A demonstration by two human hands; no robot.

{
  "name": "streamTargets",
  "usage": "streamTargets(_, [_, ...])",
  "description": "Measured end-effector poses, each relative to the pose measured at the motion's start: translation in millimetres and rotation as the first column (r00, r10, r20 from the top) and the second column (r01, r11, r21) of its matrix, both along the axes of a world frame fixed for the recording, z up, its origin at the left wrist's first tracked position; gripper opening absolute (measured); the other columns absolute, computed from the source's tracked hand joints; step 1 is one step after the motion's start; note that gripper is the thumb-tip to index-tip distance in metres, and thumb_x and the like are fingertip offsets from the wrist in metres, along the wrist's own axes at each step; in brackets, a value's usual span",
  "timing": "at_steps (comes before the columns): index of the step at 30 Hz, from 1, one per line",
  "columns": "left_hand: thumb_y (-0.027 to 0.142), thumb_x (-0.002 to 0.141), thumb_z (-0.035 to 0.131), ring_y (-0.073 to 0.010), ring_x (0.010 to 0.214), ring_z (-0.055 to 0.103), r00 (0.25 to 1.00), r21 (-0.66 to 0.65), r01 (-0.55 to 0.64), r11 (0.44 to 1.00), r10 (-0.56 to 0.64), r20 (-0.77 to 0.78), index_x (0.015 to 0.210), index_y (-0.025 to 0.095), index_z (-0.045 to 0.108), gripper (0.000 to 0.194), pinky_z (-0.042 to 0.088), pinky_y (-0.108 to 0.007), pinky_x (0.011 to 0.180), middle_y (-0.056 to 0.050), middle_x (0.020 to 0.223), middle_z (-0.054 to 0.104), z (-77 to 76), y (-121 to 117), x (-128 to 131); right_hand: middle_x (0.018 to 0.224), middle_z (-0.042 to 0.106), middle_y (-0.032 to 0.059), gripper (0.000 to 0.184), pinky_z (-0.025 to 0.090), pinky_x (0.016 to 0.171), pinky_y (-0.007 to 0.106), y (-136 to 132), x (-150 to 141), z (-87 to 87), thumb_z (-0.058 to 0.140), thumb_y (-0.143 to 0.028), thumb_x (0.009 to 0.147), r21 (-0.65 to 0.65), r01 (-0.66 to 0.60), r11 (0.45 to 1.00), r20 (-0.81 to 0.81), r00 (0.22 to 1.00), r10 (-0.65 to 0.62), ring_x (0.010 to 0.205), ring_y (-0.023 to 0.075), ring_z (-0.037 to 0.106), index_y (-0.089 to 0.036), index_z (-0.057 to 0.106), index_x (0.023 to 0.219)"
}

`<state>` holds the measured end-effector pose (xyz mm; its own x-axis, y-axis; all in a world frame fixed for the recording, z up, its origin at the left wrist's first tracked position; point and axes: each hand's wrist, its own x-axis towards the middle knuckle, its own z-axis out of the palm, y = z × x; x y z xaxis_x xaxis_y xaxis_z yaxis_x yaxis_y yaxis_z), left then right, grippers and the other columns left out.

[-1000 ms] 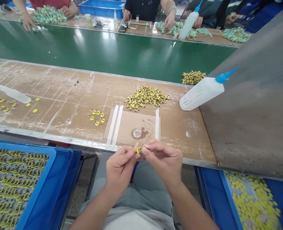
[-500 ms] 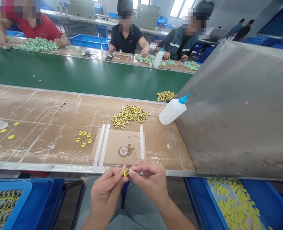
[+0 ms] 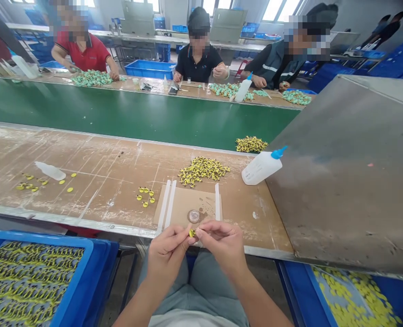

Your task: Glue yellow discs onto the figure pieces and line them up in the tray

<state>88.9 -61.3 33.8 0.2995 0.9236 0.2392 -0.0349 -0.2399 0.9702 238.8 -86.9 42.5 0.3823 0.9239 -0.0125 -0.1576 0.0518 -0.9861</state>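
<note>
My left hand (image 3: 167, 254) and my right hand (image 3: 221, 243) meet in front of the bench edge, above my lap. Between their fingertips they pinch a small yellow piece (image 3: 192, 233), and its exact shape is partly hidden by my fingers. Just beyond them lies a cardboard sheet (image 3: 184, 204) with a round glue dish (image 3: 194, 216) on it. A small group of finished yellow pieces (image 3: 145, 196) sits left of the sheet. A heap of yellow-and-black parts (image 3: 204, 171) lies farther out.
A white glue bottle with a blue nozzle (image 3: 261, 168) lies on the bench, beside a grey metal panel (image 3: 344, 168). Blue bins of parts stand low at left (image 3: 34, 281) and right (image 3: 344, 295). Beyond a green conveyor belt (image 3: 129, 118), several co-workers (image 3: 198, 56) work at the far bench.
The view has tilted upward, bringing the co-workers and the far room into sight. Both hands stay together on the small yellow piece.
</note>
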Motion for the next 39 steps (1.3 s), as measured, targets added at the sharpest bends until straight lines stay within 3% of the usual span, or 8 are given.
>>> streamTargets(11, [0.024,0.085,0.068,-0.0158,0.071,0.063,0.999,-0.072,0.029,0.997,-0.031,-0.023,0.11,0.029,0.075,0.027,0.052,-0.027,0.066,-0.004,0.077,0.069,3.9,8,-11,0.064,0.072,0.0064,0.016,0.057,0.056,0.027,11,-10,4.3,0.084,-0.031,0.063,0.004,0.002,1.0,-0.033,0.999,-0.002,0.057,0.0158,0.066,-0.018,0.075,0.065])
streamTargets(19, [0.027,0.084,0.068,-0.0148,0.067,0.059,0.995,-0.062,-0.012,0.998,0.006,-0.099,0.108,0.027,0.076,0.025,0.049,-0.026,0.063,-0.004,0.074,0.066,3.0,16,-12,0.064,0.073,0.0048,0.014,0.057,0.058,0.024,18,-12,-13.1,0.085,-0.028,0.062,-0.044,-0.009,0.999,-0.114,0.993,0.004,0.057,0.0138,0.066,-0.019,0.077,0.069])
streamTargets(23, [0.027,0.084,0.069,-0.0148,0.067,0.06,0.994,-0.059,-0.033,0.998,0.027,-0.108,0.107,0.025,0.077,0.025,0.05,-0.025,0.061,-0.005,0.075,0.068,3.6,23,-14,0.067,0.074,0.0048,0.017,0.06,0.06,0.027,26,-12,-16.4,0.085,-0.03,0.064,-0.074,-0.06,0.995,-0.135,0.99,0.05,0.06,0.0154,0.068,-0.018,0.077,0.072])
streamTargets(27, [0.026,0.082,0.071,-0.017,0.074,0.066,0.992,-0.07,-0.07,0.995,0.062,-0.106,0.105,0.024,0.078,0.024,0.054,-0.026,0.065,-0.007,0.084,0.073,2.6,33,-20,0.076,0.076,0.0062,0.021,0.062,0.065,0.031,36,-17,-8.3,0.085,-0.033,0.065,-0.11,-0.123,0.986,-0.192,0.976,0.101,0.068,0.0185,0.071,-0.018,0.077,0.076])
streamTargets(31, [0.022,0.08,0.073,-0.0182,0.079,0.07,0.991,-0.03,-0.102,0.994,0.099,-0.086,0.106,0.026,0.077,0.026,0.057,-0.026,0.068,-0.007,0.09,0.075,-2.3,41,-29,0.076,0.077,0.0066,0.023,0.063,0.065,0.031,44,-25,-3.1,0.085,-0.037,0.065,-0.125,-0.126,0.984,-0.18,0.978,0.102,0.069,0.0205,0.072,-0.019,0.077,0.078])
streamTargets(35, [0.016,0.077,0.076,-0.0177,0.083,0.07,0.99,0.027,-0.13,0.991,0.131,-0.055,0.104,0.032,0.077,0.031,0.057,-0.025,0.072,-0.005,0.094,0.076,-6.0,46,-34,0.076,0.077,0.0058,0.023,0.06,0.064,0.028,47,-28,-9.0,0.085,-0.035,0.064,-0.156,-0.115,0.981,-0.13,0.987,0.095,0.068,0.0182,0.071,-0.02,0.078,0.079])
streamTargets(39, [0.013,0.078,0.074,-0.0129,0.071,0.067,0.988,0.087,-0.136,0.987,0.141,-0.059,0.103,0.033,0.077,0.032,0.054,-0.021,0.063,-0.002,0.083,0.074,-7.2,49,-37,0.076,0.077,0.0061,0.023,0.06,0.066,0.029,48,-29,-15.0,0.086,-0.036,0.064,-0.157,-0.138,0.978,-0.148,0.982,0.115,0.068,0.0182,0.071,-0.02,0.079,0.078])
